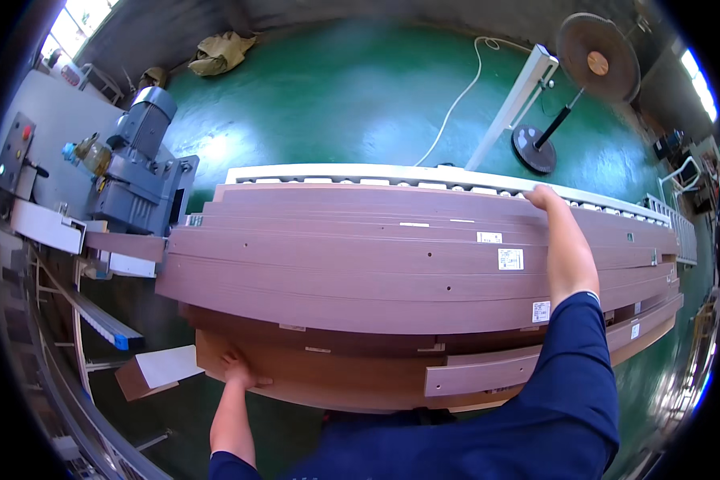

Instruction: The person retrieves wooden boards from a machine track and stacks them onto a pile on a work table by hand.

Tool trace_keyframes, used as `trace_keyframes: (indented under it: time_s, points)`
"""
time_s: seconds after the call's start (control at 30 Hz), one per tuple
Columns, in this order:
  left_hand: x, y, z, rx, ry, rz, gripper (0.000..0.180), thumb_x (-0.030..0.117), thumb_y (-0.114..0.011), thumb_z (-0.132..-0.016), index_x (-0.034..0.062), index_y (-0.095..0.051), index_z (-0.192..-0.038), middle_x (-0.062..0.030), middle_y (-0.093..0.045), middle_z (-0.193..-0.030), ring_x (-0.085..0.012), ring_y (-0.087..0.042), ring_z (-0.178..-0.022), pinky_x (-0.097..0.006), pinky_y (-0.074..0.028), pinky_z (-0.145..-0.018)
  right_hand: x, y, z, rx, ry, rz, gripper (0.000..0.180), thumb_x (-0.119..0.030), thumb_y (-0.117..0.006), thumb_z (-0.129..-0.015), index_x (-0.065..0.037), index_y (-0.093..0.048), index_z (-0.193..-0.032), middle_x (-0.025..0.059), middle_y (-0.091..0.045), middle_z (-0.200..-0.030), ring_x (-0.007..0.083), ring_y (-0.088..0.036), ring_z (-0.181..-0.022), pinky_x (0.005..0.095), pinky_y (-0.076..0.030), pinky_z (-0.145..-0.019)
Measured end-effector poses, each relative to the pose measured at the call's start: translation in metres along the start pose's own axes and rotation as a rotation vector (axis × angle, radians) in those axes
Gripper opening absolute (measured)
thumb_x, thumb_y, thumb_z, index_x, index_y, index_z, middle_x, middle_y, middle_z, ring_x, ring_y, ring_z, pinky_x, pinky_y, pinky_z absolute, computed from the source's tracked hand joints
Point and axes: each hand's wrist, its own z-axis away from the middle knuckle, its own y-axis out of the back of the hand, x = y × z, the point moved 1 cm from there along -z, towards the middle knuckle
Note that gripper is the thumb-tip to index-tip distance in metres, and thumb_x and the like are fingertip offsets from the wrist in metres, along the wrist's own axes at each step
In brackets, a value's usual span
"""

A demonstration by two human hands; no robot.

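Note:
Long mauve-brown panels (336, 280) lie side by side and overlapping in front of me, several with small white labels. Across them reaches my right arm. My right hand (542, 197) is closed over the far edge of the farthest panel (360, 196), its fingertips partly hidden. At the near left, my left hand (237, 370) rests with fingers apart on a brown board (336, 372) below the panels. A shorter, narrow panel (480, 374) lies on that board, nearer my body.
A white roller rail (360, 172) runs along the far side. To the left stands a grey machine with a motor (146, 120). Beyond the rail are a white post (512, 104) and a round fan (598, 60). An open carton (156, 372) sits low at left on green floor.

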Motion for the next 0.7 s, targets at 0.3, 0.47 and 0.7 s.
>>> trace_keyframes:
  time_s: [0.3, 0.47, 0.7]
  points:
    - [-0.007, -0.007, -0.022, 0.056, -0.09, -0.103, 0.136, 0.057, -0.089, -0.046, -0.0007, -0.02, -0.148, -0.0236, -0.022, -0.153, -0.0372, -0.025, -0.141, -0.041, -0.027, -0.115, 0.01, -0.01, 0.168, 0.546, 0.426, -0.616, 0.028, -0.012, -0.056, -0.092, 0.005, -0.06, -0.113, 0.0167, -0.064, -0.107, 0.0264, -0.061, -0.099, 0.0349, -0.046, -0.09]
    - [-0.013, 0.001, 0.006, 0.054, -0.094, -0.188, 0.145, 0.069, -0.08, -0.05, -0.0029, -0.003, -0.15, -0.0256, -0.015, -0.154, -0.0434, -0.016, -0.142, -0.072, -0.012, -0.107, -0.155, -0.079, 0.433, 0.355, 0.952, -0.682, 0.018, -0.005, -0.051, -0.084, 0.0, -0.067, -0.094, 0.0154, -0.065, -0.092, 0.0279, -0.061, -0.087, 0.0371, -0.048, -0.081]
    - [-0.023, 0.0, 0.013, 0.051, -0.104, -0.119, 0.152, 0.068, -0.082, -0.047, -0.002, 0.005, -0.149, -0.0289, -0.011, -0.154, -0.053, -0.011, -0.14, -0.059, -0.021, -0.112, -0.18, -0.137, 0.509, -0.448, 0.78, -0.966, 0.023, 0.002, -0.057, -0.087, 0.002, -0.062, -0.11, 0.0118, -0.064, -0.109, 0.0213, -0.061, -0.103, 0.0312, -0.046, -0.093]
